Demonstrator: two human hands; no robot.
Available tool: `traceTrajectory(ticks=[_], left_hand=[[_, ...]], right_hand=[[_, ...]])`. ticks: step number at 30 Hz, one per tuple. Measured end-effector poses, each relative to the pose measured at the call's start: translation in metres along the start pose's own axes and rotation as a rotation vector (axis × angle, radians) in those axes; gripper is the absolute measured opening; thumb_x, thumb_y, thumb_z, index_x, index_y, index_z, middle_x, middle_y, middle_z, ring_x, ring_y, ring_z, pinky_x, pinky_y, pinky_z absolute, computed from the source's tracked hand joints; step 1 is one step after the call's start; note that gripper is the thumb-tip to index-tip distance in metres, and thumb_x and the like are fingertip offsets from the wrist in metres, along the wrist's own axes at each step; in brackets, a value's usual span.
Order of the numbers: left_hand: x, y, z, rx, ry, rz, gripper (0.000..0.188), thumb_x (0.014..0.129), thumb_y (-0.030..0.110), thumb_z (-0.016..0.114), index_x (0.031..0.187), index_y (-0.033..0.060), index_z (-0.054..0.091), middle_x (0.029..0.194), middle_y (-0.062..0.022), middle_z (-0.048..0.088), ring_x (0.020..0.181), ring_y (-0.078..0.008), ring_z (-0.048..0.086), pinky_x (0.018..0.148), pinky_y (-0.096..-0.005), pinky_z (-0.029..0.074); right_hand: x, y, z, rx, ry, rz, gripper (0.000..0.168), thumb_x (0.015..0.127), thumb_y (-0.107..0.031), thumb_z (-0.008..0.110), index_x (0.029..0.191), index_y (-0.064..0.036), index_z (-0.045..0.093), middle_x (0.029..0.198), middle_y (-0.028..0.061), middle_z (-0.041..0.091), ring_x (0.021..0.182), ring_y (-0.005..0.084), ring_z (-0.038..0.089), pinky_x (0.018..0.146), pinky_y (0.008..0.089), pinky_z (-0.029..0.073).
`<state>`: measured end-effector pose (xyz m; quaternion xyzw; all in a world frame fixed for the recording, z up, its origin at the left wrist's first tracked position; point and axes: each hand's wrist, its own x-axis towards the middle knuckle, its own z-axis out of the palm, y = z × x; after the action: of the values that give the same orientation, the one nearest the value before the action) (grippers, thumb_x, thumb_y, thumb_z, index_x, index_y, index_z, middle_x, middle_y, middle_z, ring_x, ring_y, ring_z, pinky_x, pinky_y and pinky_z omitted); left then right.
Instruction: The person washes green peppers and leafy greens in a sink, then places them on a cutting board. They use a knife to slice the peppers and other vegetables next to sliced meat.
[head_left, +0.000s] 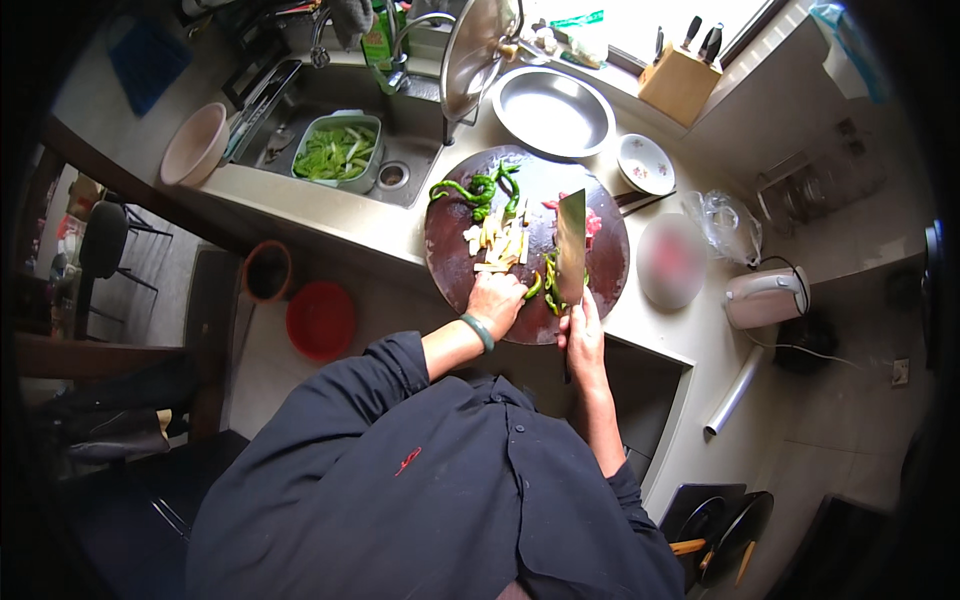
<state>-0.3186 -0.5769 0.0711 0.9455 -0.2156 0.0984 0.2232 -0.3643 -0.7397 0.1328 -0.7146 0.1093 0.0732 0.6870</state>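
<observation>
My right hand grips the handle of a Chinese cleaver. Its broad blade points away from me over the right part of a round dark cutting board. Cut green pepper pieces lie beside the blade, and pinkish raw meat is partly hidden behind it. At the board's near side, my left hand has curled fingers next to a short green pepper piece; whether they hold it is unclear. Pale cut strips lie beyond that hand, with whole green chilies farther back.
Left is a sink holding a tub of leafy greens. Behind the board sit a steel basin and an upright pot lid. To the right are a small bowl, dark chopsticks, a plastic bag and an electric kettle.
</observation>
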Motion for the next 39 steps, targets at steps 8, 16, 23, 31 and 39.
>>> traceTrajectory(ticks=[8, 16, 23, 31, 39], left_hand=[[0.011, 0.007, 0.006, -0.104, -0.032, -0.079, 0.011, 0.073, 0.020, 0.063, 0.080, 0.0117, 0.065, 0.077, -0.0057, 0.061, 0.079, -0.0239, 0.058, 0.074, -0.0394, 0.040], [0.013, 0.014, 0.006, -0.106, -0.096, -0.139, 0.011, 0.073, 0.018, 0.062, 0.080, 0.0099, 0.065, 0.077, -0.0075, 0.061, 0.079, -0.0254, 0.058, 0.074, -0.0389, 0.042], [0.012, 0.015, 0.013, -0.079, -0.103, -0.150, 0.011, 0.073, 0.018, 0.062, 0.080, 0.0088, 0.063, 0.076, -0.0079, 0.060, 0.080, -0.0257, 0.056, 0.074, -0.0382, 0.042], [0.012, 0.017, 0.011, -0.204, -0.071, -0.222, 0.012, 0.073, 0.016, 0.060, 0.080, 0.0075, 0.064, 0.078, -0.0118, 0.060, 0.079, -0.0290, 0.057, 0.074, -0.0406, 0.044], [0.004, 0.017, 0.004, -0.243, -0.100, -0.253, 0.014, 0.073, 0.016, 0.062, 0.083, 0.0060, 0.065, 0.080, -0.0132, 0.061, 0.081, -0.0302, 0.058, 0.075, -0.0410, 0.045]], right_hand=[[-0.031, 0.005, 0.004, -0.170, -0.002, 0.133, 0.045, 0.093, -0.021, 0.039, 0.136, -0.010, 0.032, 0.065, 0.0010, 0.049, 0.052, 0.0076, 0.045, 0.050, 0.0231, 0.042], [-0.028, 0.002, 0.016, -0.430, 0.045, 0.046, 0.044, 0.094, -0.023, 0.037, 0.135, -0.009, 0.032, 0.069, 0.0097, 0.053, 0.058, 0.0196, 0.053, 0.057, 0.0309, 0.045], [-0.009, 0.005, 0.032, -0.661, 0.103, -0.118, 0.044, 0.092, -0.025, 0.035, 0.135, -0.015, 0.031, 0.089, 0.0274, 0.059, 0.083, 0.0441, 0.057, 0.071, 0.0481, 0.045], [0.047, 0.014, 0.031, -0.570, 0.040, -0.222, 0.043, 0.094, -0.022, 0.035, 0.135, -0.009, 0.032, 0.068, 0.0083, 0.054, 0.053, 0.0170, 0.053, 0.051, 0.0299, 0.045], [0.043, 0.011, 0.013, -0.249, 0.036, 0.040, 0.043, 0.095, -0.022, 0.035, 0.137, -0.012, 0.031, 0.065, 0.0005, 0.047, 0.047, 0.0075, 0.044, 0.045, 0.0219, 0.040]])
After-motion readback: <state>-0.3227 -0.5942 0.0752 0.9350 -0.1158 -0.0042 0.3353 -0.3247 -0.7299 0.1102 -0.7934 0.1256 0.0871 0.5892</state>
